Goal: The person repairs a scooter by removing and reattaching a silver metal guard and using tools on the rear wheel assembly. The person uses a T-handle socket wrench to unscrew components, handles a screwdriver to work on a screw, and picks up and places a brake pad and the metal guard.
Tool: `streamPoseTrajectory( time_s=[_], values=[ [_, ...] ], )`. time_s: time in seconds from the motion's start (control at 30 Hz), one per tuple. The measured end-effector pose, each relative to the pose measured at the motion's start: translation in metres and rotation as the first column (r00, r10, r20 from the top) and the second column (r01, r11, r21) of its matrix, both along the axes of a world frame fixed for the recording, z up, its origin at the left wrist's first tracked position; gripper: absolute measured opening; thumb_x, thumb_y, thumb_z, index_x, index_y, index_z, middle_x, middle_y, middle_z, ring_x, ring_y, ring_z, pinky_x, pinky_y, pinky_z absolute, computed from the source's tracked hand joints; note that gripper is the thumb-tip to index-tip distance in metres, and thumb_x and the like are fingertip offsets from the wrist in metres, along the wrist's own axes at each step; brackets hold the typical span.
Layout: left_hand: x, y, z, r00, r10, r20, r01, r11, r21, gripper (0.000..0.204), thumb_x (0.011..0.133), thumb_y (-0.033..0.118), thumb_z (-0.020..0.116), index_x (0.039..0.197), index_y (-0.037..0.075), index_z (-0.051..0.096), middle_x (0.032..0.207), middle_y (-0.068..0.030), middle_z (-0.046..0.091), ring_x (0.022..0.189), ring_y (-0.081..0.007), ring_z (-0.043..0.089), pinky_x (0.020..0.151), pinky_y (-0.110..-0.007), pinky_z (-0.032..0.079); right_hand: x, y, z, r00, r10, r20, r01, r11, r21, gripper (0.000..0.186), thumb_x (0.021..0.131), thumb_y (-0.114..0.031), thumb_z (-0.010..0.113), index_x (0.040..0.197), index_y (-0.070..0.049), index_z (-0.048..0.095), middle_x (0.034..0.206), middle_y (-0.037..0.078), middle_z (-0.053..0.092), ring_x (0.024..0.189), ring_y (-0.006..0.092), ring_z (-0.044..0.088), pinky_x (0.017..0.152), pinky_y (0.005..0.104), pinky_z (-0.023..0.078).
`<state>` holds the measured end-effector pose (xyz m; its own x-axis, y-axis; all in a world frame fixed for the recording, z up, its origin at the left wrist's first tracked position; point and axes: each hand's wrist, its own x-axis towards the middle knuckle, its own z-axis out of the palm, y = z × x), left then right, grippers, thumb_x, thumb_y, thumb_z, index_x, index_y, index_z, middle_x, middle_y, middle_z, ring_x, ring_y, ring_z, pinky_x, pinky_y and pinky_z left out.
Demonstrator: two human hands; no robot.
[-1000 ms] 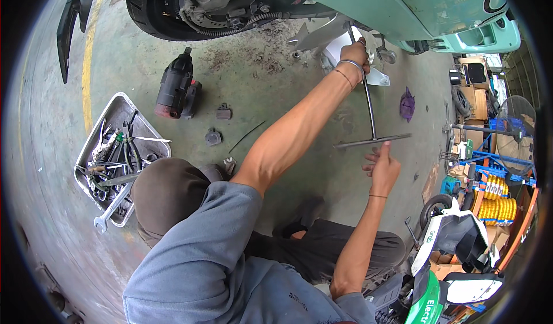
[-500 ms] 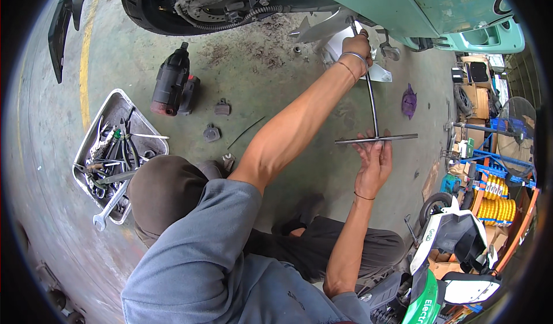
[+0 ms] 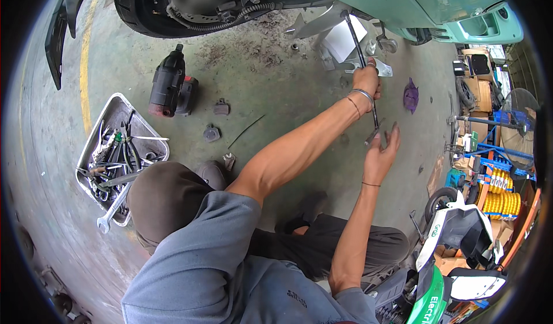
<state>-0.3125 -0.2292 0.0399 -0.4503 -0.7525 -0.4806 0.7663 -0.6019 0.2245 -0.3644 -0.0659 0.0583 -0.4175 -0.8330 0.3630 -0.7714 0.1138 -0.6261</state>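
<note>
In the head view, the T-handle wrench (image 3: 356, 43) has turned since half a second ago: its crossbar (image 3: 375, 129) then lay broadly across the picture, and now it points nearly end-on and looks short. The left hand (image 3: 367, 83) gripped the shaft close under the scooter then; it now holds it lower down, nearer the crossbar, so more of the upper shaft and of the white sheet (image 3: 344, 40) behind it shows. The right hand (image 3: 380, 158), whose fingers were together under the middle of the crossbar, now has them spread apart.

The wrench runs from the underside of the green scooter bodywork (image 3: 391, 7) down toward the person, its upper end meeting the scooter and its crossbar at the lower end. The left hand is closed round the shaft, between the scooter and the crossbar. The right hand lies just below the left, partly open, with the crossbar at its thumb side; it is not wrapped round the bar, and whether the thumb presses on it I cannot tell.

On the floor (image 3: 311, 168), left of the wrench and well apart from both hands, are two small brake pads (image 3: 211, 133), a black power tool (image 3: 167, 85) and a tray (image 3: 120, 110) heaped with hand tools. A purple cloth (image 3: 411, 96) lies to the right of the left hand.
</note>
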Motion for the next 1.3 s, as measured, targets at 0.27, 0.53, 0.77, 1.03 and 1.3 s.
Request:
streamPoseTrajectory(
  time_s=[0.27, 0.53, 0.77, 1.03, 1.3],
  values=[
    [0.019, -0.015, 0.004, 0.993, -0.014, -0.119, 0.013, 1.0, -0.01, 0.029, 0.099, 0.029, 0.045, 0.074, 0.014, 0.041, 0.057, 0.0037, 0.028, 0.044, -0.0086, 0.027, 0.039, -0.025, 0.019, -0.015, 0.01, 0.008, 0.676, -0.4, 0.619, 0.08, 0.875, 0.478, 0.058, 0.092, -0.043, 0.061, 0.118, 0.009, 0.057, 0.107, 0.023, 0.062, 0.054, 0.022, 0.061, 0.038, 0.026, 0.04],
    [0.019, -0.019, 0.014, 0.986, 0.006, -0.166, -0.003, 1.0, 0.017, 0.024, 0.097, 0.025, 0.045, 0.076, 0.013, 0.04, 0.06, 0.0017, 0.032, 0.043, -0.0093, 0.027, 0.039, -0.026, 0.02, 0.007, 0.018, -0.007, 0.867, -0.077, -0.492, -0.028, 0.979, -0.201, 0.061, 0.081, -0.015, 0.076, 0.134, 0.001, 0.049, 0.145, 0.021, 0.036, 0.128, 0.0334, 0.045, 0.094, 0.0429, 0.048],
    [0.02, -0.024, 0.015, 0.998, 0.014, -0.053, -0.013, 1.0, 0.028, 0.024, 0.096, 0.025, 0.046, 0.077, 0.012, 0.041, 0.06, 0.0006, 0.033, 0.043, -0.0103, 0.029, 0.039, -0.027, 0.021, 0.002, 0.005, 0.003, 0.923, -0.08, -0.376, 0.093, 0.996, 0.017, 0.046, 0.081, -0.015, 0.075, 0.12, 0.004, 0.058, 0.129, 0.021, 0.054, 0.123, 0.033, 0.05, 0.093, 0.0426, 0.048],
    [0.025, -0.034, 0.017, 0.997, 0.027, -0.079, -0.024, 0.999, 0.038, 0.027, 0.097, 0.027, 0.048, 0.076, 0.013, 0.041, 0.061, 0.001, 0.033, 0.045, -0.0106, 0.031, 0.039, -0.026, 0.022, 0.019, 0.021, 0.009, 0.866, -0.167, -0.47, 0.008, 0.947, -0.322, 0.042, 0.079, -0.006, 0.075, 0.116, 0.005, 0.06, 0.127, 0.021, 0.055, 0.121, 0.0334, 0.051, 0.093, 0.0427, 0.047],
    [0.027, -0.036, 0.014, 0.999, 0.029, 0.026, -0.031, 0.998, 0.056, 0.023, 0.095, 0.025, 0.049, 0.077, 0.012, 0.043, 0.063, -0.0005, 0.037, 0.046, -0.0111, 0.033, 0.039, -0.026, 0.024, 0.001, 0.006, 0.021, 0.806, -0.235, 0.543, 0.055, 0.943, 0.327, 0.052, 0.09, -0.034, 0.068, 0.113, 0.011, 0.058, 0.118, 0.021, 0.062, 0.081, 0.0242, 0.069, 0.056, 0.0287, 0.052]
  ],
)
